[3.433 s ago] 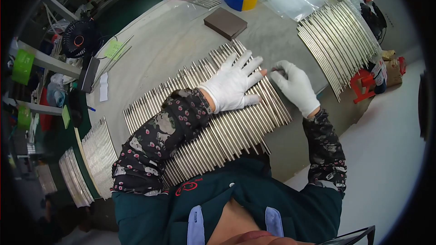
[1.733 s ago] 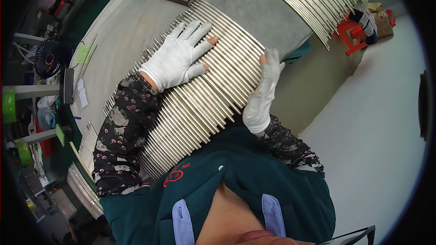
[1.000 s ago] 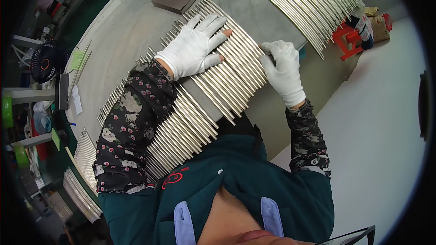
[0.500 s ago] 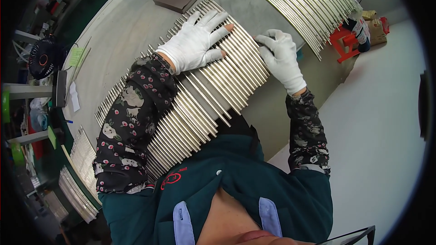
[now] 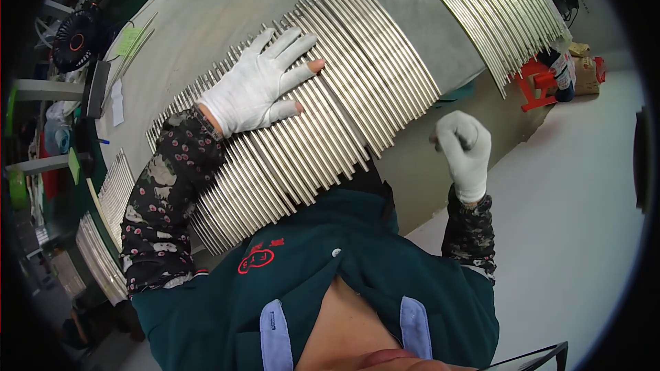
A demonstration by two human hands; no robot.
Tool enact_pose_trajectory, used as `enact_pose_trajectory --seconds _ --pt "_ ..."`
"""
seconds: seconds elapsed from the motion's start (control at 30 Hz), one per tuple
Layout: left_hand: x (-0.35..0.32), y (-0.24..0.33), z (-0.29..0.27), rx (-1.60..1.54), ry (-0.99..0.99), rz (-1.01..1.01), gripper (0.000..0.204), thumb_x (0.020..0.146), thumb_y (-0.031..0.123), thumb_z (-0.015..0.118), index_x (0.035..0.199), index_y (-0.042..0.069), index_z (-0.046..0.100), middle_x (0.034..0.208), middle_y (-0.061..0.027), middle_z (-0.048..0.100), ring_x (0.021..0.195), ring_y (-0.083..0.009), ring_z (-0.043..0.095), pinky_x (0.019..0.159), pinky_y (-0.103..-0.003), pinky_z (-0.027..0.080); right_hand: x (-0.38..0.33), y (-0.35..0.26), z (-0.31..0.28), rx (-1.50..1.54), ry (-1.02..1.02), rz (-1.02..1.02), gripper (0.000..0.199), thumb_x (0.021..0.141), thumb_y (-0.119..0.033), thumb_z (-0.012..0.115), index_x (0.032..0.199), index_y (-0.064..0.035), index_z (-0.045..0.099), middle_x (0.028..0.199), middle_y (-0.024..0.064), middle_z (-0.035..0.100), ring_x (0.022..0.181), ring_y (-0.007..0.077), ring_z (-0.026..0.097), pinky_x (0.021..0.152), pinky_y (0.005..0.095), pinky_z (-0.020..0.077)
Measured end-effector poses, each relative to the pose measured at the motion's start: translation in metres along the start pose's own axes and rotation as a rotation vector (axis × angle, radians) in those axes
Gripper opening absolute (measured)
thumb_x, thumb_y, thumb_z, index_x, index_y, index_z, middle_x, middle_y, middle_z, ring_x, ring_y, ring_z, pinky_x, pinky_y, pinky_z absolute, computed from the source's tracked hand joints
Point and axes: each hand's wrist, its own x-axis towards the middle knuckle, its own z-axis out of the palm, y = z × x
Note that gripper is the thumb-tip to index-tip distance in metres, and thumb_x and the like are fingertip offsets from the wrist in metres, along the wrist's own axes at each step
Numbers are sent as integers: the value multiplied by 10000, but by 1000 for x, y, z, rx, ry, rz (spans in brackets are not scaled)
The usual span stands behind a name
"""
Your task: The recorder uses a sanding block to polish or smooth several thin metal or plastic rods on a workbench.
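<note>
a grey table (image 5: 206,20) bears a wide row of thin, shiny metal rods (image 5: 330,117) under the left hand (image 5: 258,86), which lies flat on them, gloved fingers spread. the right hand (image 5: 464,148), white-gloved, curls into a loose fist off the table edge, apart from the rods.

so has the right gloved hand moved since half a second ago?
Yes. The right hand in its white glove has come off the row of thin silver metal rods, past the grey table edge, curled over the floor.
</note>
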Motion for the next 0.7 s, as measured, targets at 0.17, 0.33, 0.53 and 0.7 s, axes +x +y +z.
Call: enact_pose_trajectory --seconds 0.17,0.33,0.53,0.7 --pt "-4 4 8 37 43 -7 760 997 660 289 1577 169 304 1625 -208 257 1475 -431 278 1203 -593 196 -36 -19 47 -132 -605 -348 85 787 -150 712 789 -65 715 762 86 689 699 284 664 677 377 540" --pt "-49 9 -9 -8 115 -97 800 992 696 245 1574 150 308 1626 -205 253 1489 -418 263 1201 -599 198 -31 -22 84 -187 -639 -417 141 818 -166 690 876 -49 743 810 105 710 749 305 684 714 391 556" --pt "-133 9 -15 -70 30 -195 818 993 699 224 1580 132 286 1624 -215 248 1482 -428 270 1204 -591 199 -49 -42 88 -236 -851 -151 162 821 -162 681 891 -29 741 837 129 721 780 324 693 736 386 560" --pt "-238 51 -22 106 -14 -329 765 1009 633 293 1587 135 255 1621 -220 247 1484 -424 266 1205 -584 210 -90 -82 166 -129 -879 -526 231 835 -167 676 1005 -23 737 902 161 724 830 341 692 766 393 560"
